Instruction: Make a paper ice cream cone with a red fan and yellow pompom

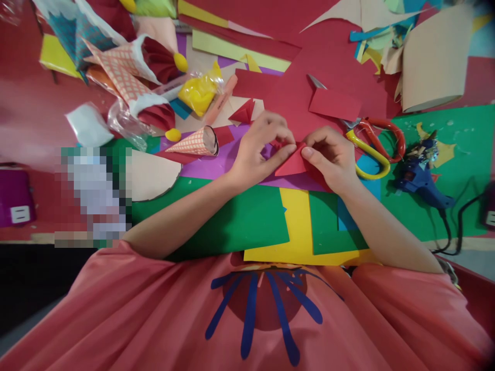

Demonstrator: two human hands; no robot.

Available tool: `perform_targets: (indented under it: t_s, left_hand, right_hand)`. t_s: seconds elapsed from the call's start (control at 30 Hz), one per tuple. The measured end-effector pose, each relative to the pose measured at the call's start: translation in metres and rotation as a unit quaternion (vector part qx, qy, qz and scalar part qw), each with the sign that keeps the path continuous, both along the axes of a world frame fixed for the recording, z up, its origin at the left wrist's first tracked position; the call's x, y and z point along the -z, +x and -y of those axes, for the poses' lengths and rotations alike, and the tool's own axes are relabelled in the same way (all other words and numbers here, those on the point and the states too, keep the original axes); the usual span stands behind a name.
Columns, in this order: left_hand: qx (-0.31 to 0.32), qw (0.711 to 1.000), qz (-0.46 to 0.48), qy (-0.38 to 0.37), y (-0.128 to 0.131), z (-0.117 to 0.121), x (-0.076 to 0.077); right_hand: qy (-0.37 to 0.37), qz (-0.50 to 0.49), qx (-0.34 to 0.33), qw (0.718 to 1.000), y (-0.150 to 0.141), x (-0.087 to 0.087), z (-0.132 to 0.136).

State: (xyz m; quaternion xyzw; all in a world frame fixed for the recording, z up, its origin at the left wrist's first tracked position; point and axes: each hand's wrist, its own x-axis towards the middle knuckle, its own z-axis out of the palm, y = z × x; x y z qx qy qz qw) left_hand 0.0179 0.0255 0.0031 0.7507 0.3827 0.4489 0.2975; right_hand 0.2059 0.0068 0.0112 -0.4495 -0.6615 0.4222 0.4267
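The red paper triangle [289, 164] is mid-view; the left hand's [260, 147] grip pinches its upper edge, the right hand's [333, 157] its two-o'clock corner. Likely light, thin and easily creased, it suits a gentle fingertip hold along the edges.

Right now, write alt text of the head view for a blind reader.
A person's left hand and right hand pinch folded red paper over a purple paper sheet; red-and-yellow-handled metal scissors and a blue plastic glue gun lie to the right.
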Motion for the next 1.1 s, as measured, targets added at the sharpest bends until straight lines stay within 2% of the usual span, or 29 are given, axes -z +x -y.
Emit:
perform_targets:
  t_s: [0.2, 0.3, 0.57, 0.93, 1.1]
  left_hand:
    - [0.052, 0.999, 0.014, -0.005, 0.0018, 0.0051, -0.0034]
    - [0.048, 0.999, 0.003, -0.002, 0.0023, 0.0064, -0.0019]
    - [0.013, 1.0, -0.022, 0.003, 0.0018, 0.0073, 0.0012]
    - [0.039, 0.999, -0.013, -0.026, 0.0024, 0.0086, -0.0015]
    - [0.039, 0.999, -0.031, -0.003, 0.0025, 0.0075, -0.0001]
  right_hand:
    - [0.063, 0.021, 0.025, 0.997, -0.0015, -0.0001, 0.0009]
    - [0.079, 0.033, 0.029, 0.996, -0.0027, 0.0007, 0.0007]
    - [0.029, 0.061, 0.008, 0.998, -0.0026, 0.0005, 0.0028]
    - [0.112, 0.115, 0.003, 0.987, -0.0028, 0.0047, 0.0024]
    - [0.142, 0.114, -0.009, 0.983, -0.0037, 0.0051, 0.0026]
